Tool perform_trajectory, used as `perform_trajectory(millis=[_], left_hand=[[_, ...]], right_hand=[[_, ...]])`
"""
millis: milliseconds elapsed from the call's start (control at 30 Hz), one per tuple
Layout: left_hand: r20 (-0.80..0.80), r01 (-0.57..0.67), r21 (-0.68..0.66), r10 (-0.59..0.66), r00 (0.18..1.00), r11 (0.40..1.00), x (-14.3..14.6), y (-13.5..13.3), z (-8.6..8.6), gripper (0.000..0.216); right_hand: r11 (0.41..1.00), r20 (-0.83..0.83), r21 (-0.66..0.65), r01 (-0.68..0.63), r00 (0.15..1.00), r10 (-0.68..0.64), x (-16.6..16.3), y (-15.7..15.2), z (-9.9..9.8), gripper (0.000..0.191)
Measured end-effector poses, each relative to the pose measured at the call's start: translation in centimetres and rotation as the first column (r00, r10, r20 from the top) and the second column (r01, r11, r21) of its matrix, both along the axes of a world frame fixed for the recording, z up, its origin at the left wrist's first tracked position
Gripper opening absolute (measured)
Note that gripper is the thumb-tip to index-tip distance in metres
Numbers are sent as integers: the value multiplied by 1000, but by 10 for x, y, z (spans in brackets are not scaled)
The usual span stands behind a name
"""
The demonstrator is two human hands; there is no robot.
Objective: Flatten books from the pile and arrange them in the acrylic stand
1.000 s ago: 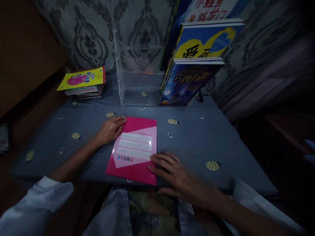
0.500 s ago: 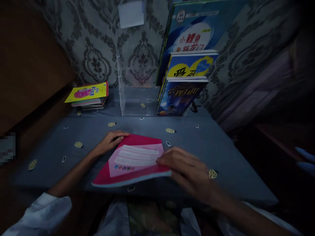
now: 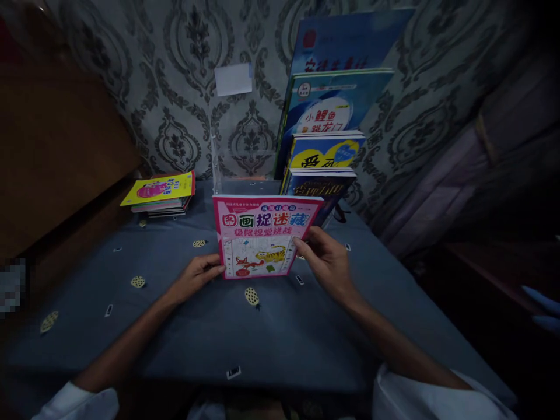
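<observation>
A pink picture book [image 3: 262,235] stands upright on the blue-grey cloth-covered table [image 3: 245,338], its front cover facing me. My left hand [image 3: 198,275] grips its lower left corner. My right hand [image 3: 324,261] holds its right edge, thumb on the cover. Just behind the book is a clear acrylic book stand [image 3: 238,175] against the wall. Several books [image 3: 326,157] lean upright in the stand's right part.
A flat stack of books with a yellow cover [image 3: 161,191] lies at the back left of the table. A white note [image 3: 233,79] is stuck on the patterned wall. Dark wooden furniture [image 3: 52,146] rises on the left. Small round patches dot the cloth.
The pink book lay flat with its back cover up, was lifted at its right edge, and now stands upright farther back, front cover toward me. Both hands moved with it.
</observation>
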State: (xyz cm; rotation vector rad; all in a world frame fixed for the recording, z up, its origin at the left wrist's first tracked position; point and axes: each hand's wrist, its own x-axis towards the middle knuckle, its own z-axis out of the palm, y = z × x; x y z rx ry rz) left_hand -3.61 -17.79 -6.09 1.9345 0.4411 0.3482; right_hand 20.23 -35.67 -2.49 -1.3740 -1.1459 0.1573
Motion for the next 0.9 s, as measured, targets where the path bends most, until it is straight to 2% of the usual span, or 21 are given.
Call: perform_trajectory(millis=[100, 233, 367, 500, 600, 633, 700, 733, 800, 867, 900], left_hand=[[9, 22, -142, -21, 1000, 990, 0, -1, 0, 46], [-11, 79, -333, -87, 996, 940, -2, -2, -5, 55], [-153, 107, -411, -184, 971, 905, -6, -3, -9, 56], [-308, 25, -381, -152, 939, 924, -8, -1, -9, 56], [-369, 11, -257, -109, 923, 966, -6, 3, -7, 48], [-367, 11, -180, -78, 927, 984, -4, 5, -6, 43], [-318, -5, 61, 24, 948, 998, 1, 8, -3, 31], [-273, -23, 214, 83, 958, 976, 4, 10, -2, 25], [-179, -56, 501, 166, 970, 864, 12, 15, 0, 16], [-136, -48, 669, 186, 973, 741, 21, 20, -2, 18], [-139, -29, 709, 180, 974, 704, 25, 23, -4, 22]], right_hand=[[998, -51, -40, -38, 998, 36, 9, 4, 1, 27], [983, -171, -128, -131, 979, 108, 17, 12, -4, 31], [919, -245, -317, -235, 956, 160, 21, 18, -35, 33], [855, -228, -478, -202, 968, 102, 25, 21, -64, 32], [840, -220, -519, -158, 974, 48, 28, 23, -71, 33], [834, -214, -531, -149, 976, 38, 29, 23, -71, 32], [822, -170, -555, -130, 985, 42, 31, 25, -70, 31], [818, -122, -564, -110, 991, 49, 32, 25, -69, 30], [827, 22, -561, -35, 998, 56, 33, 26, -68, 29], [850, 169, -524, 49, 985, 47, 33, 27, -69, 31], [862, 226, -501, 77, 973, 45, 32, 27, -71, 32]])
